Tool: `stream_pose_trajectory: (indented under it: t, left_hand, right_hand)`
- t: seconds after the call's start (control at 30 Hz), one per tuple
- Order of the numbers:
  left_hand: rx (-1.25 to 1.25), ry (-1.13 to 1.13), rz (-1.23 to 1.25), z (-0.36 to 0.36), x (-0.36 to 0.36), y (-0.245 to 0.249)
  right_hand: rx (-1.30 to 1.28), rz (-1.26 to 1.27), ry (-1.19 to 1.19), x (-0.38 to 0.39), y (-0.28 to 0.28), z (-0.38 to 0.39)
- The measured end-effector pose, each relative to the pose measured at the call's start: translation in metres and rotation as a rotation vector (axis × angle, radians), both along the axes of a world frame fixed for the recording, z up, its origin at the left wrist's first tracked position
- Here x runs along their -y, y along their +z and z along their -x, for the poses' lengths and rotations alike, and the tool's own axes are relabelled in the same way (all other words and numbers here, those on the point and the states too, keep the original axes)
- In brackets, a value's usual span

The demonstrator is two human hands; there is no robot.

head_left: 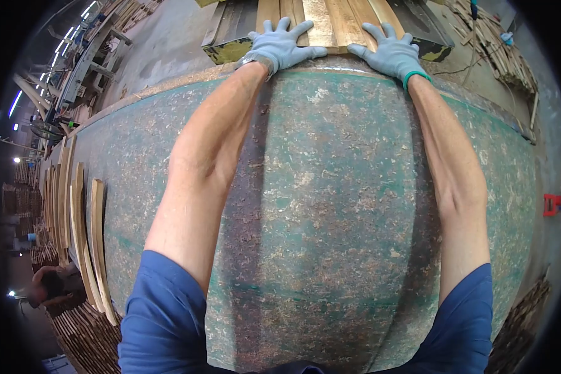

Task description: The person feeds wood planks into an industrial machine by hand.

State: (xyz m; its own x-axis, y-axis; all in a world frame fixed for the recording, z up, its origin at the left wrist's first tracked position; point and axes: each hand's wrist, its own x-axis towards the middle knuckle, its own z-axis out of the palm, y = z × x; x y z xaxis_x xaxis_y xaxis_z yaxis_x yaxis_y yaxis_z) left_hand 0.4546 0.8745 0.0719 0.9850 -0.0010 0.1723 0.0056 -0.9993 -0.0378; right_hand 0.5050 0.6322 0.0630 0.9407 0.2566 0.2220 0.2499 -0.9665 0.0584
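Several wooden boards [321,25] lie side by side at the top centre, their near ends at the far edge of the worn green surface [336,187]. My left hand [283,47], in a grey glove, lies spread with its fingers on the near ends of the left boards. My right hand [389,53], in a grey glove with a green cuff, rests spread on the right boards. Both thumbs point inward along the board ends, with a gap between them. Neither hand is wrapped round anything.
Long wood strips [96,237] lie along the left edge of the green surface. Stacked wood [84,333] and a person [56,283] are at the lower left. More strips [505,56] lie at the upper right. A red object [551,205] is at the far right.
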Motion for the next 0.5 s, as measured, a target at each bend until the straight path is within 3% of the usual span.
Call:
stream_pose_trajectory:
  t: [0.13, 0.2, 0.23, 0.3, 0.33, 0.37, 0.4, 0.5]
  left_hand:
    - [-0.087, 0.075, -0.035, -0.001, 0.012, 0.017]
    - [-0.085, 0.239, 0.099, 0.003, 0.028, 0.021]
    - [-0.11, 0.297, 0.299, 0.009, 0.04, 0.028]
    - [0.02, 0.172, 0.357, 0.035, 0.052, 0.023]
    - [0.088, 0.058, 0.361, 0.061, 0.053, 0.021]
    - [0.144, -0.052, 0.356, 0.093, 0.05, 0.018]
    - [0.205, -0.203, 0.412, 0.13, 0.034, 0.006]
    - [0.209, -0.095, 0.419, 0.278, -0.014, 0.023]
  right_hand:
    - [-0.098, 0.008, -0.117, -0.018, 0.02, 0.007]
    - [-0.142, -0.1, -0.256, -0.031, 0.024, 0.019]
    - [-0.152, -0.128, -0.257, -0.04, 0.03, 0.029]
    - [0.085, -0.154, -0.03, -0.054, 0.013, 0.062]
    - [0.024, -0.228, 0.105, -0.056, 0.027, 0.099]
    - [0.142, -0.417, 0.196, -0.061, -0.001, 0.125]
    - [-0.156, -0.409, 0.237, -0.054, 0.009, 0.171]
    - [-0.156, -0.471, 0.411, -0.035, 0.004, 0.33]
